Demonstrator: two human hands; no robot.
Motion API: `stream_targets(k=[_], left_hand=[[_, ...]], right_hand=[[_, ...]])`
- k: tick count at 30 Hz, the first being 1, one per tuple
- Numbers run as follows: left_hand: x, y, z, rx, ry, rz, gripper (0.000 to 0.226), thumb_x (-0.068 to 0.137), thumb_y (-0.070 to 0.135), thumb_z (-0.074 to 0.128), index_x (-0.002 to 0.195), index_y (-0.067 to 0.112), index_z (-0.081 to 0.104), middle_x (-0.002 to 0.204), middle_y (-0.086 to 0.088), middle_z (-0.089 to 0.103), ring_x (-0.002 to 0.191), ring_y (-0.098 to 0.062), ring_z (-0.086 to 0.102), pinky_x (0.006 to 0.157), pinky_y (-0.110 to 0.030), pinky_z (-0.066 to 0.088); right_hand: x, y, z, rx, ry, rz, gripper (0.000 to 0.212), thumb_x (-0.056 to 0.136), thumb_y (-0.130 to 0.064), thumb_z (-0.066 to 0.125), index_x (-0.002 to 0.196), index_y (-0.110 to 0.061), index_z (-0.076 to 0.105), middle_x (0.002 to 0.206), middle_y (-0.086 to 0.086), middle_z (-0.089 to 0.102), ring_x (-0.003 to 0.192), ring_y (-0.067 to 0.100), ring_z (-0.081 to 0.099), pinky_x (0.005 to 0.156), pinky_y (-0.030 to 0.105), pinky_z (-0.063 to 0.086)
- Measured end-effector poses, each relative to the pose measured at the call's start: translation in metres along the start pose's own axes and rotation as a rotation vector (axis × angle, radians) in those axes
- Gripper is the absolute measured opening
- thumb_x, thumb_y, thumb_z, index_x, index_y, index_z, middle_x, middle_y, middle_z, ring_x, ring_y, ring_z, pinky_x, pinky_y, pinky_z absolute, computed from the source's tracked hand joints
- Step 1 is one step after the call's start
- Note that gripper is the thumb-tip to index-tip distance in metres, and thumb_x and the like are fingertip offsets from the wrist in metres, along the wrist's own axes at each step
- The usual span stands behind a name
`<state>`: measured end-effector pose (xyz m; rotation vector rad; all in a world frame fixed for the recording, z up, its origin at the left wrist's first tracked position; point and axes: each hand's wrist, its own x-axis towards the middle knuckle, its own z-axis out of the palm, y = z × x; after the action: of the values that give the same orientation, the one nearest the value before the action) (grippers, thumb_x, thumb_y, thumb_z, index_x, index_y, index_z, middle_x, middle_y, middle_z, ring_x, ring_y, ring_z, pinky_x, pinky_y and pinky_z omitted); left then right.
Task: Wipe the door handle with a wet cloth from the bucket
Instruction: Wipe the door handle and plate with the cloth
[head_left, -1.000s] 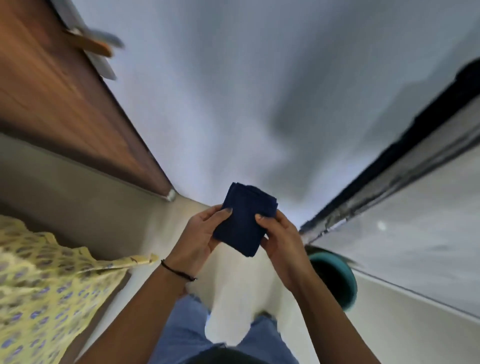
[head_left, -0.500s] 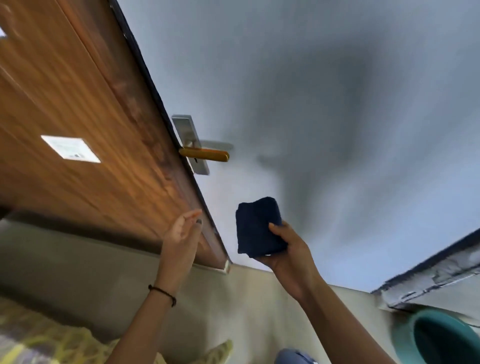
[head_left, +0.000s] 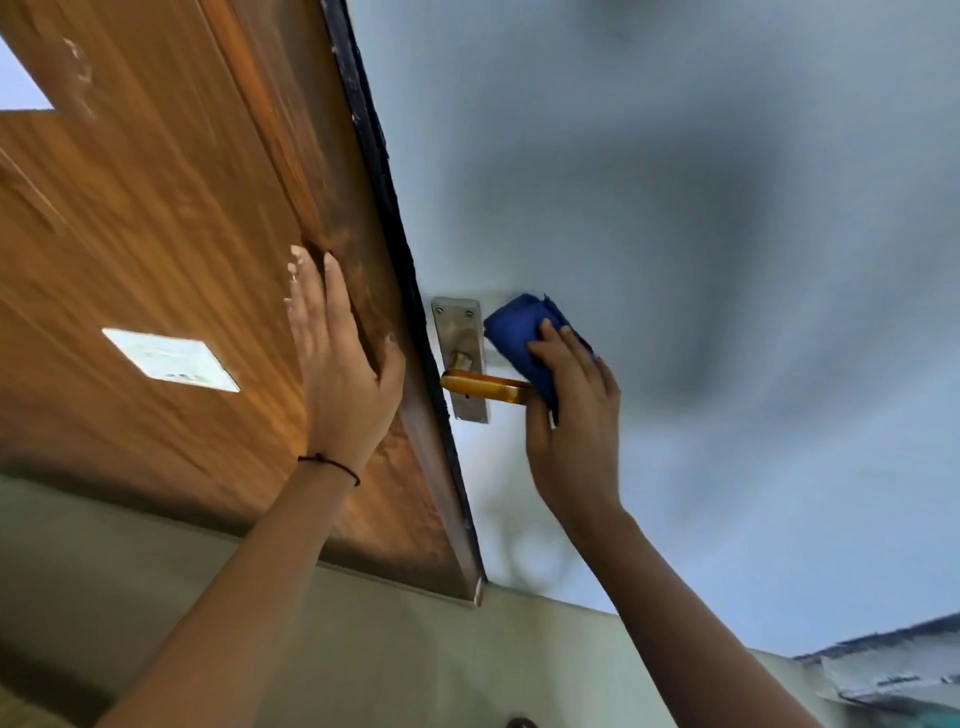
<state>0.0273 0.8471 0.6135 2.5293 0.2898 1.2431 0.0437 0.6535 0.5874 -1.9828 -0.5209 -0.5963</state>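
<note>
A gold lever door handle (head_left: 480, 385) juts from a silver plate (head_left: 460, 332) on the edge of the brown wooden door (head_left: 171, 234). My right hand (head_left: 571, 415) grips a folded dark blue cloth (head_left: 522, 332) and presses it over the outer end of the handle, hiding the tip. My left hand (head_left: 337, 358) lies flat on the door face, fingers spread, just left of the door's edge. The bucket is out of view.
A white label (head_left: 169, 359) is stuck on the door left of my left hand. A pale blue-grey wall (head_left: 675, 182) fills the right side. Pale floor (head_left: 389, 649) lies below, with a worn dark-edged ledge (head_left: 883, 670) at the bottom right.
My right hand carried the cloth up to the handle and set it on its end. My left hand moved from the air onto the door face. The view tilted up; the teal bucket left the frame.
</note>
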Motion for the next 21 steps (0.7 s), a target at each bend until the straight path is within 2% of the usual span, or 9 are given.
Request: stream_targets(k=[3, 6, 9, 11, 14, 17, 21], left_hand=[[0.009, -0.026, 0.016, 0.054, 0.03, 0.106, 0.079, 0.089, 0.018, 0.058, 0.148, 0.001, 0.008, 0.154, -0.031, 0.014, 0.144, -0.039, 0.008, 0.119, -0.04, -0.001], [0.014, -0.051, 0.028, 0.056, 0.057, 0.218, 0.088, 0.089, 0.024, 0.063, 0.148, 0.005, 0.001, 0.151, -0.032, 0.015, 0.143, -0.037, 0.005, 0.119, -0.034, -0.007], [0.018, -0.072, 0.035, 0.073, 0.085, 0.373, 0.094, 0.093, 0.037, 0.055, 0.151, 0.019, -0.017, 0.159, -0.009, -0.018, 0.146, -0.016, -0.018, 0.119, -0.033, -0.011], [0.02, -0.08, 0.038, 0.062, 0.098, 0.448, 0.094, 0.093, 0.039, 0.054, 0.15, 0.021, -0.017, 0.157, 0.004, -0.027, 0.145, -0.011, -0.021, 0.119, -0.034, -0.011], [0.021, -0.083, 0.041, 0.044, 0.117, 0.487, 0.091, 0.093, 0.037, 0.053, 0.151, 0.018, -0.015, 0.156, 0.003, -0.028, 0.145, -0.013, -0.02, 0.119, -0.036, -0.01], [0.021, -0.086, 0.044, 0.021, 0.135, 0.498, 0.089, 0.093, 0.036, 0.053, 0.151, 0.017, -0.012, 0.157, 0.002, -0.026, 0.146, -0.014, -0.019, 0.119, -0.037, -0.01], [0.019, -0.088, 0.05, 0.029, 0.176, 0.529, 0.091, 0.091, 0.035, 0.056, 0.152, 0.013, -0.007, 0.159, -0.002, -0.022, 0.147, -0.017, -0.016, 0.12, -0.039, -0.008]], right_hand=[[0.002, -0.004, 0.04, -0.264, -0.103, -0.083, 0.036, 0.08, -0.009, 0.047, 0.113, -0.016, 0.06, 0.126, 0.009, 0.066, 0.125, 0.028, 0.056, 0.109, 0.06, 0.032], [-0.004, -0.014, 0.071, -0.45, -0.2, -0.111, 0.035, 0.086, -0.021, 0.047, 0.115, -0.016, 0.067, 0.123, 0.006, 0.068, 0.121, 0.027, 0.059, 0.109, 0.057, 0.034], [-0.001, -0.028, 0.085, -0.535, -0.219, -0.037, 0.038, 0.093, -0.037, 0.045, 0.119, -0.02, 0.066, 0.126, 0.002, 0.067, 0.122, 0.025, 0.057, 0.108, 0.05, 0.037], [0.004, -0.035, 0.09, -0.609, -0.236, -0.028, 0.039, 0.093, -0.041, 0.045, 0.118, -0.021, 0.067, 0.124, 0.001, 0.068, 0.12, 0.027, 0.056, 0.103, 0.045, 0.035], [0.01, -0.034, 0.091, -0.727, -0.238, 0.05, 0.038, 0.089, -0.043, 0.049, 0.119, -0.026, 0.065, 0.118, 0.001, 0.066, 0.116, 0.032, 0.052, 0.09, 0.045, 0.036], [0.011, -0.026, 0.081, -0.738, -0.174, 0.168, 0.033, 0.088, -0.037, 0.056, 0.118, -0.027, 0.065, 0.115, 0.005, 0.064, 0.11, 0.036, 0.052, 0.085, 0.048, 0.042], [0.019, -0.034, 0.093, -0.742, -0.187, 0.153, 0.029, 0.088, -0.028, 0.057, 0.115, -0.023, 0.068, 0.108, 0.007, 0.066, 0.099, 0.034, 0.058, 0.081, 0.048, 0.046]])
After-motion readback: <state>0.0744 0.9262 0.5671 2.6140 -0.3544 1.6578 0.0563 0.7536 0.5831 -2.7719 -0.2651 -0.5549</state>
